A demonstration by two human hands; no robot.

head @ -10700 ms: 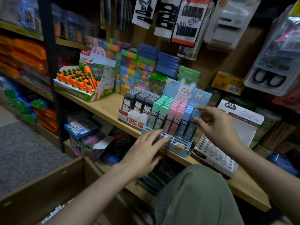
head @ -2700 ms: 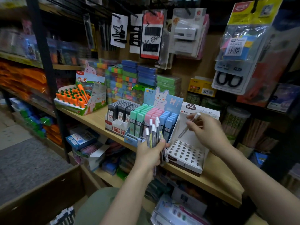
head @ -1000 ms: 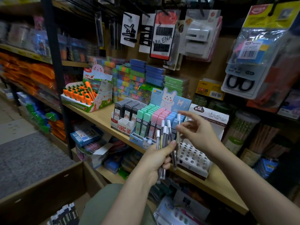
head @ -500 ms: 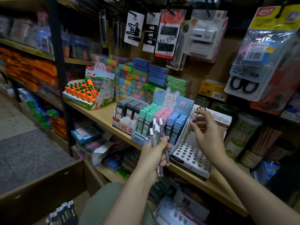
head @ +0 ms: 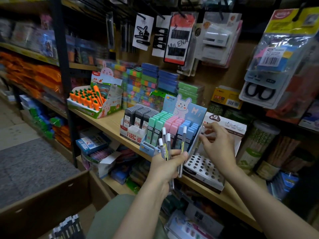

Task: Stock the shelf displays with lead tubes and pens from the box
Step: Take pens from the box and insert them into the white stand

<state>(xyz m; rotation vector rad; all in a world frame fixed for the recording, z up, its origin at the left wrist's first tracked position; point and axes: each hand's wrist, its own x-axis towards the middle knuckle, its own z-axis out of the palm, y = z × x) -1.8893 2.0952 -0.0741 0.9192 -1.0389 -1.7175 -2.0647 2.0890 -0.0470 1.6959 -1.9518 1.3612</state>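
Stationery shelf — L hand round pens, R hand blurred

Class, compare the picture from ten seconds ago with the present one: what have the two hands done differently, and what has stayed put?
The left hand, earlier flat by the pastel display, now grips a bunch of pens. The right hand has moved from the pastel display to above the white holed tray. Both displays stay put.

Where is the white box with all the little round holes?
In the head view, the white box with holes sits on the wooden shelf, right of the bunny display, just beneath the right hand.
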